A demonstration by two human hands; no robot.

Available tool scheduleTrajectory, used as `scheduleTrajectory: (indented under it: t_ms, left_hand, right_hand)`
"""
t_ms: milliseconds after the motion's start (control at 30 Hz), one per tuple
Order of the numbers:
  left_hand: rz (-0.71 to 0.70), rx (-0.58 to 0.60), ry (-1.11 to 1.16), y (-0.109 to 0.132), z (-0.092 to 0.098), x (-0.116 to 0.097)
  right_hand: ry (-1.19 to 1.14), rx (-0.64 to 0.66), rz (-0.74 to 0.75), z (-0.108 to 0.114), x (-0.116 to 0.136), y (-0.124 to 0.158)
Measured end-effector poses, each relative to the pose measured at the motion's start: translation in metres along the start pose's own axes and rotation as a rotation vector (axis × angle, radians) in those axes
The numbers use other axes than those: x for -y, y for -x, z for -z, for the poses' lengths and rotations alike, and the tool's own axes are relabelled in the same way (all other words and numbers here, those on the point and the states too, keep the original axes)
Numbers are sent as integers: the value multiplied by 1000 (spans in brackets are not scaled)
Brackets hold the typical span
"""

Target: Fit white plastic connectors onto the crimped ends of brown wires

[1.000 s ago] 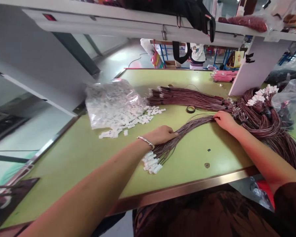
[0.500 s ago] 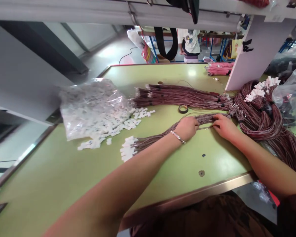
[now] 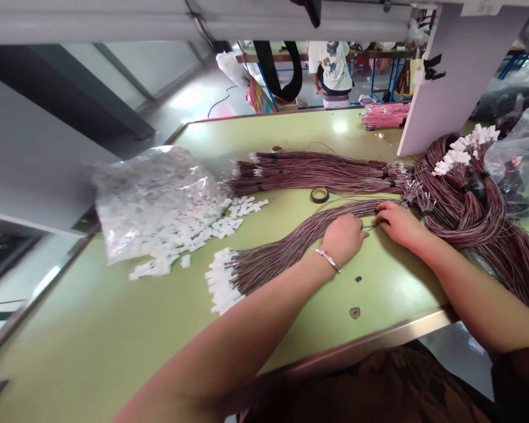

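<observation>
In the head view, I see plenty of open green table [image 3: 158, 341] at the left, and some bare room between the hands and the metal front edge [image 3: 405, 330]. A big heap of brown wires [image 3: 462, 229] crowds the right. The long wire bundle [image 3: 277, 255] lies mid-table, by my left hand [image 3: 344, 238]. It slants up to the right; its white plugs [image 3: 221, 282] point left. Left hand and right hand [image 3: 397, 222] pinch a thin wire [image 3: 370, 227].
</observation>
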State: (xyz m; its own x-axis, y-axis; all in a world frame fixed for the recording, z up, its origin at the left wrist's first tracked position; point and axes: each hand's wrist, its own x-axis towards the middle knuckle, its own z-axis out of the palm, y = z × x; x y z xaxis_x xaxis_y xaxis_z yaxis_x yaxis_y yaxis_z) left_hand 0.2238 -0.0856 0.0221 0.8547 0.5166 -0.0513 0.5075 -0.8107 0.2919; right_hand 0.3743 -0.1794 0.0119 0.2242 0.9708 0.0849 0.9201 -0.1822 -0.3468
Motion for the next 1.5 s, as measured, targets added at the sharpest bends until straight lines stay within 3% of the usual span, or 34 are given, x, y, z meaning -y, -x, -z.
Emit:
scheduleTrajectory:
  t_ms: [200,300,367,467,567,667,733,800,867,933,1000,1033,1167,1333,1433,1500]
  left_hand:
    - [-44,-29,-9,-4,-11,-5]
    - [-39,-11,147,-5,-4,3]
    - [11,48,315,-6,3,11]
    - [15,196,548,-8,11,18]
    - [42,190,695,-5,17,17]
    - [30,25,547,4,30,25]
    - [43,-75,347,15,44,41]
    - [59,-82,146,31,57,64]
    - [119,-30,-1,51,65,87]
    - [180,50,-72,71,64,102]
    - [216,117,-82,88,58,107]
    - [232,125,-79,94,55,105]
    - [273,72,-108,105,48,95]
    - [294,128,-114,101,53,97]
    - [299,168,-106,97,55,96]
    - [302,212,-90,94,55,91]
  right_hand:
    - [-36,-77,-6,-2,-2,2]
    - [38,-171,55,3,7,8]
    - [108,-134,125,6,17,12]
    - [169,-26,102,8,30,13]
    - [190,49,47,12,30,11]
    - [199,105,74,23,21,14]
    - [162,223,170,33,15,19]
    - [61,238,227,44,10,24]
    - [-120,27,128,52,5,28]
    - [-382,-346,-98,57,0,27]
    - [-659,-674,-292,59,-6,24]
    - [-772,-770,-339,59,-8,22]
    - [-975,-930,-384,61,-17,17]
    - [-1053,-1163,-362,63,-36,16]
    - [-1003,-1152,-411,60,-44,13]
    - [-771,-1091,-444,59,-41,14]
